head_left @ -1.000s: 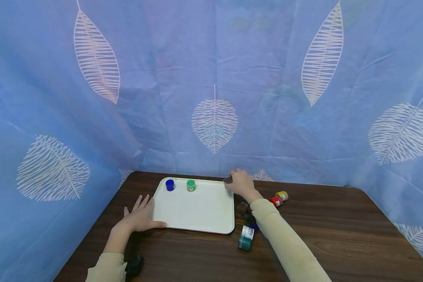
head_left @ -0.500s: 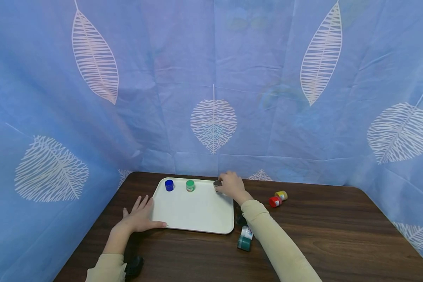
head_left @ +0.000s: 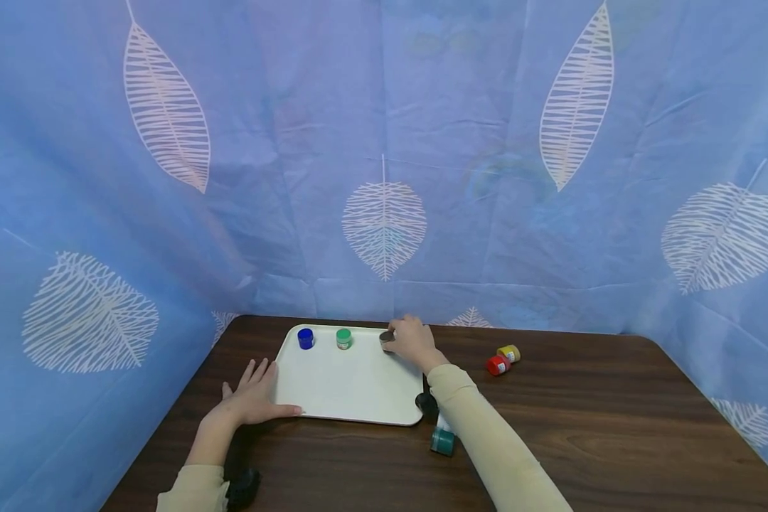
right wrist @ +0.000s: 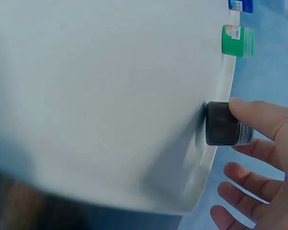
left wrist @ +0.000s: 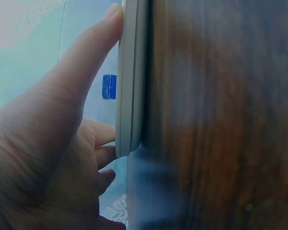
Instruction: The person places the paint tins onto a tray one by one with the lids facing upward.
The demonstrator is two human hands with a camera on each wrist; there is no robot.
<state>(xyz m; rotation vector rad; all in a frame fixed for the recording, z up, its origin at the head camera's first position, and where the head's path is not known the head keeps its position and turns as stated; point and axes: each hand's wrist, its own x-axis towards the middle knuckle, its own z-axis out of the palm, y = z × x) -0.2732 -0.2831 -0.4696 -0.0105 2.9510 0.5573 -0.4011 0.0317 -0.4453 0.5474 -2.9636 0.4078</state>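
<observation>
A white tray (head_left: 352, 387) lies on the dark wooden table. A blue-lidded jar (head_left: 305, 338) and a green-lidded jar (head_left: 343, 338) stand in a row along its far edge. My right hand (head_left: 404, 340) pinches a small dark-lidded jar (head_left: 386, 339) on the tray, just right of the green one. In the right wrist view the thumb (right wrist: 253, 115) lies on the dark jar (right wrist: 222, 123), with the green jar (right wrist: 237, 40) beyond. My left hand (head_left: 254, 390) rests flat on the table, its thumb (left wrist: 86, 62) pressed against the tray's edge (left wrist: 132, 81).
To the right of the tray lie a red jar (head_left: 497, 365) and a yellow jar (head_left: 509, 353). A dark jar (head_left: 426, 403) and a teal jar (head_left: 443, 441) sit by the tray's near right corner, partly under my forearm. Blue leaf-print cloth walls in the table.
My right hand has carried the dark jar leftward along the tray's far edge, from the right corner toward the green jar. The left hand has stayed put.
</observation>
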